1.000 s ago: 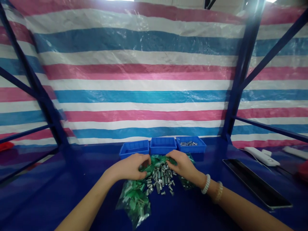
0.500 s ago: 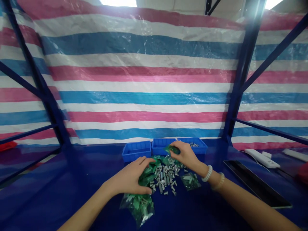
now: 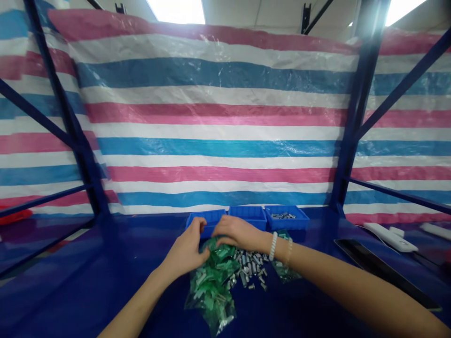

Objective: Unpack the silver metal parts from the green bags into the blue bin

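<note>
Green pieces in clear plastic bags [image 3: 213, 281] lie heaped on the blue surface. My left hand [image 3: 188, 249] is at the heap's upper left, its thumb and fingers apart with nothing visible between them. Reaching across from the right, my right hand [image 3: 239, 232] is over the top of the heap, its fingers curled down toward the green pieces; whether they grip any is hidden. Loose silver screws and metal pieces [image 3: 250, 266] lie right of the heap. Another clear bag [image 3: 286, 272] lies partly under my right forearm.
Three blue bins [image 3: 213, 217] stand in a row behind the hands; the right bin [image 3: 287, 223] holds small metal parts. A black flat device [image 3: 384, 272] and a white power strip [image 3: 391, 237] lie at the right. Blue posts [image 3: 352, 136] frame a striped sheet.
My right hand has moved left from near the middle and right bins to the green heap. My left hand has lifted off the heap's side and shifted up-left. The camera view has shifted slightly.
</note>
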Action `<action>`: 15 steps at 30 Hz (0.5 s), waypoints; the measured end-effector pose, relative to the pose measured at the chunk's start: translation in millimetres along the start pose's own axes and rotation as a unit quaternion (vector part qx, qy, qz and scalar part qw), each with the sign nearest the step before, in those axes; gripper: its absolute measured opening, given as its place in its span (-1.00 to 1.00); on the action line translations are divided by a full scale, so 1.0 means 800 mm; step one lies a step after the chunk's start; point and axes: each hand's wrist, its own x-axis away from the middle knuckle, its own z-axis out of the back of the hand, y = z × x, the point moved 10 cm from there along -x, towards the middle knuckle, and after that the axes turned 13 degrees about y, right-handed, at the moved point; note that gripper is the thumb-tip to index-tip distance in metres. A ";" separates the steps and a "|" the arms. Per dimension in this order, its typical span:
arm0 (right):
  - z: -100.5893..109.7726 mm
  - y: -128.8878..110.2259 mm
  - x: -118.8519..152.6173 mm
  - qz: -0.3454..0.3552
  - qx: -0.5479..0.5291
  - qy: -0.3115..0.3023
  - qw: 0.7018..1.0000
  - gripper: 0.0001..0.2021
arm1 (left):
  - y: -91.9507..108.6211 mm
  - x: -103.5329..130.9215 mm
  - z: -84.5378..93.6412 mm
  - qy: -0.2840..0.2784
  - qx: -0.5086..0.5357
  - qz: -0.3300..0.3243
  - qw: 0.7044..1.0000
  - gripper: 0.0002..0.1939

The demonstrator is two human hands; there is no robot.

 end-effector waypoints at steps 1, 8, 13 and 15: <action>-0.005 -0.006 0.013 0.006 -0.018 -0.023 1.000 -0.71 | 0.003 0.003 -0.004 -0.023 -0.006 -0.001 1.000 -0.59; 0.031 0.032 0.075 -0.130 0.004 0.025 0.991 -0.85 | 0.017 0.003 -0.006 -0.061 -0.022 -0.045 0.997 -0.67; 0.016 0.033 0.064 -0.062 0.079 -0.033 0.994 -0.88 | -0.039 0.006 0.000 -0.141 -0.106 0.040 0.984 -0.84; 0.008 0.023 0.056 -0.012 0.110 -0.059 0.992 -0.89 | -0.048 0.011 -0.002 -0.181 -0.117 0.055 0.975 -0.85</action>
